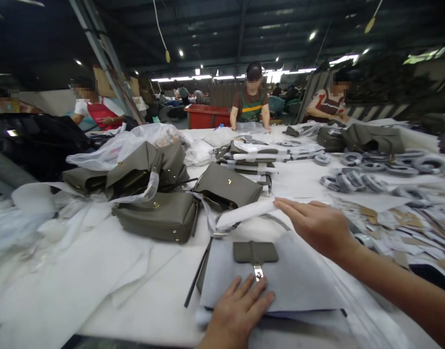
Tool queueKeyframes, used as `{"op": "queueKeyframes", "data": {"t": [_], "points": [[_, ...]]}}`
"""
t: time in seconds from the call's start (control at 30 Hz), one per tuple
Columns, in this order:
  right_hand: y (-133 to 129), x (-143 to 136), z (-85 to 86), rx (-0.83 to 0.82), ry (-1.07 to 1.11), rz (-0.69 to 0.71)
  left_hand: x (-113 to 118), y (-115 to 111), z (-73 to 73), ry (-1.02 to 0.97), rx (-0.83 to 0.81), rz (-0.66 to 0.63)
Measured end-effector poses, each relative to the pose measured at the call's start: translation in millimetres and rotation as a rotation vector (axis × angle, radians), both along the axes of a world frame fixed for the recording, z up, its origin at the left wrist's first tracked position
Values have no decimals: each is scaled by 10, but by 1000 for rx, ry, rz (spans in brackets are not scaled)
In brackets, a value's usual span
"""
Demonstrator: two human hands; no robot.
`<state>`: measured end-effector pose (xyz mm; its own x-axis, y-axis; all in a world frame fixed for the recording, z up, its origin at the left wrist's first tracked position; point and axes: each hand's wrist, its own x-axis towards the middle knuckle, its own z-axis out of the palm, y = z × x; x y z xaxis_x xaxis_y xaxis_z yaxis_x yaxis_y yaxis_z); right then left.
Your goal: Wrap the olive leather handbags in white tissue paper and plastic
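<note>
Bag (201,280) lies on the tabletop (164,295) right in front of the person, handle (246,216) on the far side. Left hand (240,303) is flat on it, fingers spread, palm down, gripping nothing; fingertips reach the clasp (258,274). Right hand (315,225) has its fingers straight and together at the right end of the handle wrap; thumb is hidden, so can't tell if it's pinching or just resting.

Handling guess: light, soft-bodied, probably slumps if lifted by one corner. Handle looks like the best hold (wrap could slide, so grip through to the core). Pale sheet (218,276) over the front looks thin and smooth, likely slips or creases; a flat palm suits it better than a pinch. Clasp is shiny metal, likely scratches easily.

Materials: olive leather-like skin, matte. Tab (240,252) is a rounded rectangle, same olive, sitting above the sheet. Handle wrap is white, tube-shaped, slightly bowed. Narrow dark strip (192,283) hangs off the left side. Nearby: boxy olive bag (157,215) with small gold studs, and grey wrapped coils (373,182) to the right, ring-shaped.
</note>
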<state>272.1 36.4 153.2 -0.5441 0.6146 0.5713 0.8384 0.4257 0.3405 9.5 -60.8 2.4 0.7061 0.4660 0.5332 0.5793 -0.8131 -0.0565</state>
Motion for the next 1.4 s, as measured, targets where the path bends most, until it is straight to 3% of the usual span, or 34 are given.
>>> {"op": "queueKeyframes", "data": {"t": [0.13, 0.23, 0.37, 0.57, 0.73, 0.87, 0.97, 1.07, 1.23, 1.4], "points": [[-389, 435, -78, -138, 69, -92, -19, -28, 69, 105, -130, -20], [-589, 589, -236, -341, 5, -3, -21, -40, 99, 118, -167, -25], [-613, 374, -446, -477, 22, 52, -4, -51, 127, 127, -216, -19], [-245, -43, -718, -724, 79, 90, -4, -57, 158, 158, -265, -32], [-128, -19, -790, -684, -27, 119, -9, -67, 155, 173, -308, -19], [-436, -80, -629, -471, -41, 166, -7, -70, 159, 126, -322, -25], [-767, -196, -589, -413, -53, 227, -3, -94, 180, 70, -375, -25], [-981, -275, -730, -458, -56, 235, 3, -128, 211, 25, -460, -9], [-1073, -324, -1042, -473, -35, 148, 25, -142, 244, 13, -467, -14], [-1124, -446, -1110, -443, -24, 72, 50, -116, 231, 17, -415, -7]]}}
